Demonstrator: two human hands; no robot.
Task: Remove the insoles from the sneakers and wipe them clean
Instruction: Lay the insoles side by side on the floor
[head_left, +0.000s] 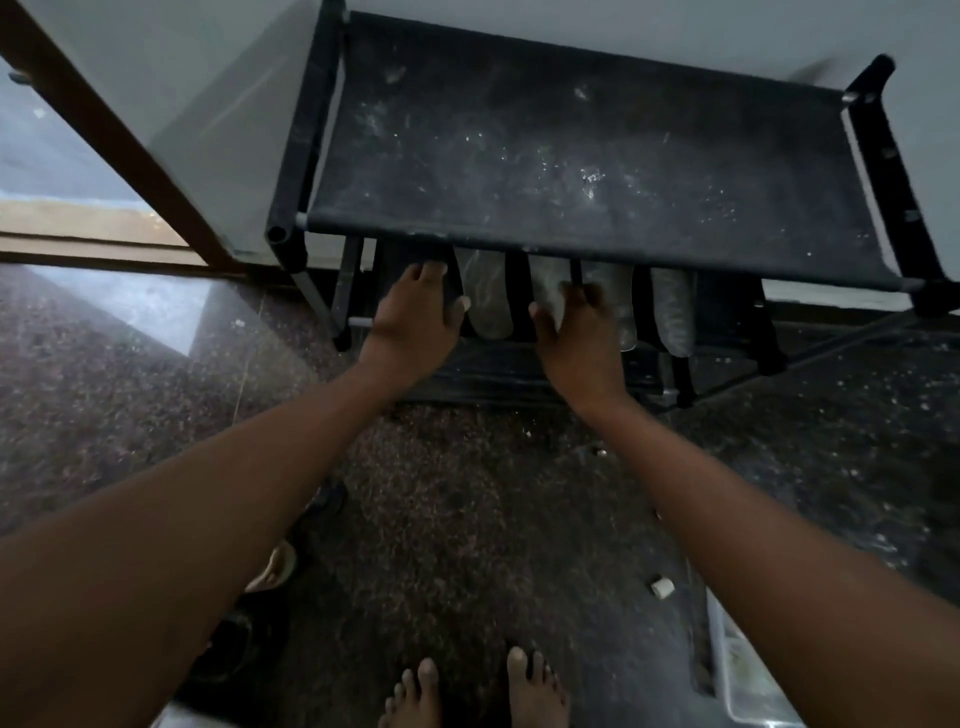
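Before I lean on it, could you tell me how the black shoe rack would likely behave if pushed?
The shoe rack probably shifts easily: its frame is thin tubing and its shelf looks like stretched fabric, so it seems light. The shelf would likely sag under pressure. On the polished floor its legs may slide.

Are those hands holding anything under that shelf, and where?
Unclear. The right hand lies over the near end of a pale insole; the left hand reaches beside the leftmost insole, fingers straight, gripping nothing visible.

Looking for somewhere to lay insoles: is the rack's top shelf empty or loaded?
Empty: the top shelf shows only dust and pale specks on its dark fabric.
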